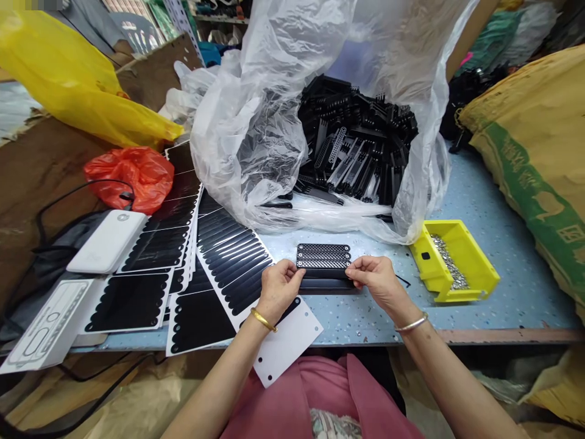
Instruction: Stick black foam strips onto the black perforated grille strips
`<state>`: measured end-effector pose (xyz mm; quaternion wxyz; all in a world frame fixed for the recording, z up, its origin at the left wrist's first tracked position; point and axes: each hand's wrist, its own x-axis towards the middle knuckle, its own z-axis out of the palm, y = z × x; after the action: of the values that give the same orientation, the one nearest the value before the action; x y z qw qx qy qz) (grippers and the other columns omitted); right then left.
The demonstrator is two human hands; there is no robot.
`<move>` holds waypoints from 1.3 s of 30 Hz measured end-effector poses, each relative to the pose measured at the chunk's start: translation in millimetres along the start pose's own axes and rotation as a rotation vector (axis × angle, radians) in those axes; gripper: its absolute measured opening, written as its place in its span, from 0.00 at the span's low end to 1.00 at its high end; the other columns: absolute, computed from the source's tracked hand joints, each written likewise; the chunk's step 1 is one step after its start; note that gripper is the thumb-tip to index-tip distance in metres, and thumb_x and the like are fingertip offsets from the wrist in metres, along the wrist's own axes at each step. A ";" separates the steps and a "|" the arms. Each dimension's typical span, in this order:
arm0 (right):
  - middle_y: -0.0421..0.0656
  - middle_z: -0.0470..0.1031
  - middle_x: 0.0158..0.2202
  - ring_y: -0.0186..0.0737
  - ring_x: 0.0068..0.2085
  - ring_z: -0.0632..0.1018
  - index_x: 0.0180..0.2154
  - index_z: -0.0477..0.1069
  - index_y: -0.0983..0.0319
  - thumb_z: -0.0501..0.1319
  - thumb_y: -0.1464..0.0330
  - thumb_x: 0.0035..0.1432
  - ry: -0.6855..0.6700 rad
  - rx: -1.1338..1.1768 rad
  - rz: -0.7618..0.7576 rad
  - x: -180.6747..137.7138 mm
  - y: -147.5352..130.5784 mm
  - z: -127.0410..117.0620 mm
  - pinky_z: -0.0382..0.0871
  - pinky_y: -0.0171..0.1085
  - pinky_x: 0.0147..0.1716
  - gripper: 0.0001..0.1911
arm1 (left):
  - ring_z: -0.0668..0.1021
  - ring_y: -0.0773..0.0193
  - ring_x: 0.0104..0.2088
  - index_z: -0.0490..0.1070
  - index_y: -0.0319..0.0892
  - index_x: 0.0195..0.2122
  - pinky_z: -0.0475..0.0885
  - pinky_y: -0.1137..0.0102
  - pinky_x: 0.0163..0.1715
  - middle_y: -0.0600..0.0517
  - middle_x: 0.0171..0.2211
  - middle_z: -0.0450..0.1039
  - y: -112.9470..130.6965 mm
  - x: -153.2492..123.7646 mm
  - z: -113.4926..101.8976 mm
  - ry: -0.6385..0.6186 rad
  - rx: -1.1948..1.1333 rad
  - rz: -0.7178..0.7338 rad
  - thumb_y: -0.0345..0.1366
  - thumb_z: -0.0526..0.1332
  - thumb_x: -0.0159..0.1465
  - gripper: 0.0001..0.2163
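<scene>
My left hand pinches the left end of a narrow black strip, thumb against fingers. At the strip's other end, my right hand grips it the same way. Just beyond the strip lie several black perforated bars side by side, with small silvery dots at their ends. A plain dark block shows on the near side of the strip. Under my left wrist, a white backing sheet with a few black dots hangs over the table edge.
Sheets of black strips fan out on the left, near a white power bank and a red plastic bag. A clear plastic bag holds black plastic parts. Right stands a yellow bin of small metal pieces.
</scene>
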<state>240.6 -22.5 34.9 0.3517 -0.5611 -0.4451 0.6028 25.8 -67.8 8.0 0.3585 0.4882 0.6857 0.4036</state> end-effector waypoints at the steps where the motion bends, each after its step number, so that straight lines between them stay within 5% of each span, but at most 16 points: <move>1: 0.38 0.69 0.16 0.29 0.17 0.66 0.19 0.73 0.64 0.73 0.65 0.35 0.002 -0.002 0.006 0.0 -0.2 0.2 0.59 0.30 0.15 0.12 | 0.70 0.68 0.16 0.69 0.42 0.22 0.63 0.74 0.18 0.57 0.14 0.65 0.5 0.6 0.3 0.003 0.015 0.002 0.41 0.62 0.55 0.09; 17: 0.41 0.75 0.18 0.35 0.20 0.72 0.19 0.73 0.62 0.65 0.69 0.38 0.187 -0.369 -0.105 7.8 8.1 4.4 0.64 0.33 0.19 0.03 | 0.69 0.70 0.15 0.68 0.43 0.25 0.64 0.74 0.18 0.59 0.14 0.64 -10.2 2.3 0.5 -0.046 -0.014 0.037 0.42 0.62 0.58 0.09; 30: 0.41 0.75 0.21 0.36 0.22 0.73 0.22 0.72 0.61 0.62 0.73 0.46 0.099 -0.947 -0.223 9.2 1.1 5.8 0.61 0.33 0.23 0.03 | 0.69 0.69 0.16 0.69 0.43 0.25 0.65 0.74 0.19 0.59 0.14 0.63 -7.6 2.5 -1.7 -0.056 -0.016 0.053 0.41 0.61 0.58 0.09; 39: 0.40 0.75 0.19 0.36 0.22 0.73 0.23 0.73 0.60 0.65 0.72 0.46 0.088 -0.971 -0.205 9.3 -1.6 4.1 0.60 0.33 0.23 0.03 | 0.67 0.70 0.15 0.68 0.43 0.24 0.62 0.75 0.18 0.59 0.13 0.62 -7.0 2.7 -2.5 -0.051 -0.021 0.067 0.41 0.61 0.58 0.09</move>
<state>235.3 -13.9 32.8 0.1255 -0.6384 -0.7120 0.2641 20.1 -67.1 2.5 0.3673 0.5172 0.6552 0.4102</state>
